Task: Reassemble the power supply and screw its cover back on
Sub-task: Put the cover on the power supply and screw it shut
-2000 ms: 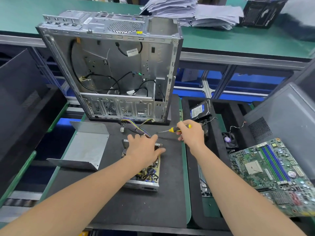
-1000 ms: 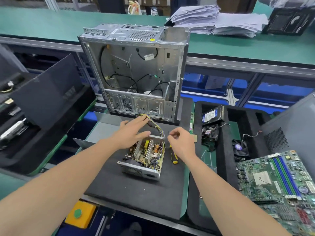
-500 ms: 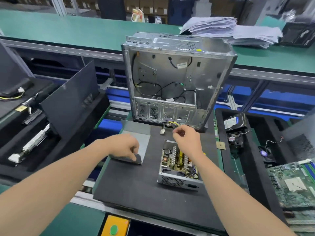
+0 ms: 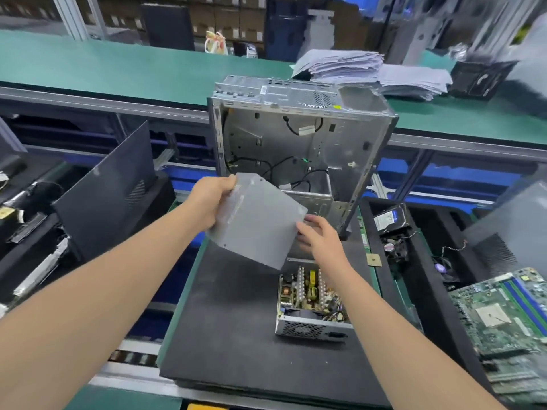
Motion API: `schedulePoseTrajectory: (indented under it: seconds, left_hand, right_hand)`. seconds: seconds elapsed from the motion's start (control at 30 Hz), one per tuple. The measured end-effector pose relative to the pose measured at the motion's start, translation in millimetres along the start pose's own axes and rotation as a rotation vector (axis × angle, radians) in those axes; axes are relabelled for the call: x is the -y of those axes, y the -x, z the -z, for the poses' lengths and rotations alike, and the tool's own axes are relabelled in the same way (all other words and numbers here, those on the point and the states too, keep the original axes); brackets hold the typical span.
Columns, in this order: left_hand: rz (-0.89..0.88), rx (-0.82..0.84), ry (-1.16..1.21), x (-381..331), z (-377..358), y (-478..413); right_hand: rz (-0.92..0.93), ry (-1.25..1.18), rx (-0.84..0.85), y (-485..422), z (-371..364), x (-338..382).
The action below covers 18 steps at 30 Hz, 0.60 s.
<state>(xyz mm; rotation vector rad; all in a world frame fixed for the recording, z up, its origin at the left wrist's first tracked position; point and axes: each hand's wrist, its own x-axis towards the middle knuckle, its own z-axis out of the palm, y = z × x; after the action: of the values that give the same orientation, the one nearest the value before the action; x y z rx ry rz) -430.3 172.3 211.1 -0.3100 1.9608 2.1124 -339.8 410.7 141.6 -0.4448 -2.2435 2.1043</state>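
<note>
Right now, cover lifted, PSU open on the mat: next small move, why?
Probably square the cover and lower it onto the open power supply below: the left hand grips its left edge, the right hand is at its right edge, and it hangs tilted.

the cover (image 4: 257, 223) in my left hand (image 4: 211, 202) is plain dull grey, and the open power supply (image 4: 310, 303) is silver with a fine mesh grille and yellow and copper parts inside. the mat (image 4: 231, 321) is black, the bench (image 4: 118, 69) green, the case (image 4: 296, 143) bare silver, the papers (image 4: 349, 65) white, and the motherboard (image 4: 509, 315) green with blue stripes.
</note>
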Motion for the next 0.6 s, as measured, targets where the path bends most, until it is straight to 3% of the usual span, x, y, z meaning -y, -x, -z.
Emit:
schedulePoseTrajectory:
  seconds: [0.17,0.33,0.6]
  left_hand:
    - [0.120,0.086,0.239,17,-33,6]
    - [0.236,0.135,0.358,39,-65,4]
    - [0.305,0.149,0.140,67,-93,10]
  right_hand:
    - [-0.124,-0.265,0.100,2,17,8]
    - [-0.095,-0.259,0.059,6,46,7]
    - [-0.060,-0.179,0.060,11,89,0]
